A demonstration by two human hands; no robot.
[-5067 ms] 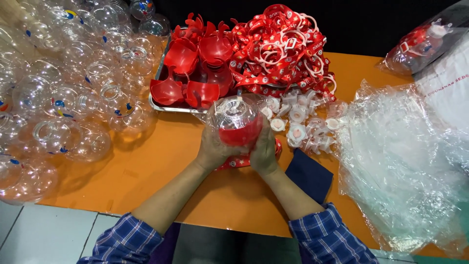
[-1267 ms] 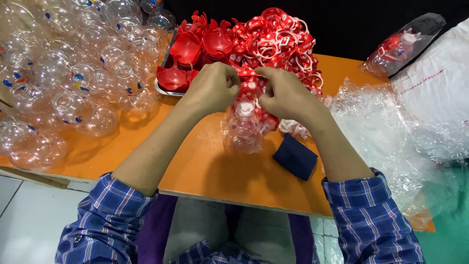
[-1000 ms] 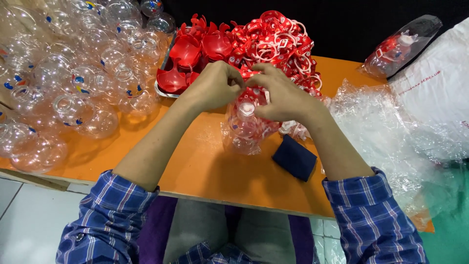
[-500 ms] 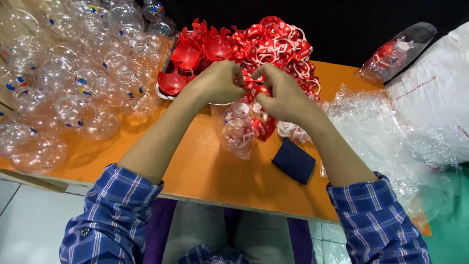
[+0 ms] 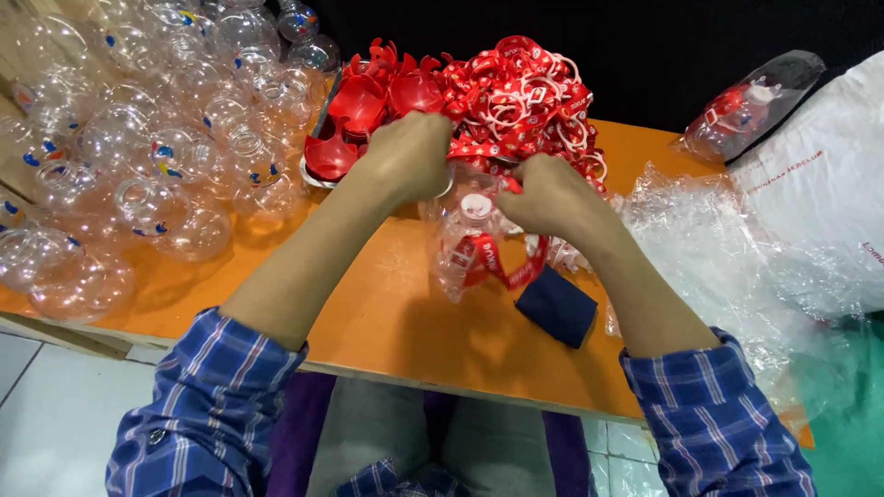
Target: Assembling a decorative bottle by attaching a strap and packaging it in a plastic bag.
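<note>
Both hands, left hand (image 5: 412,156) and right hand (image 5: 550,198), clamp fingers on a clear plastic bottle (image 5: 465,244). Its white cap points up toward them; a red strap (image 5: 502,267) drapes below.

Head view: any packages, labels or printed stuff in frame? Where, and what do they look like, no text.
Clear bottle: centre, between left hand and right hand; white cap, red printed strap.
Red straps: heap at top centre, white print.
Bagged bottle: top right, clear wrap, red and white inside.
White bag: far right, faint red print.
Clear plastic bags: crumpled, right of hands.
Empty clear bottles: left pile, small coloured marks.
</note>
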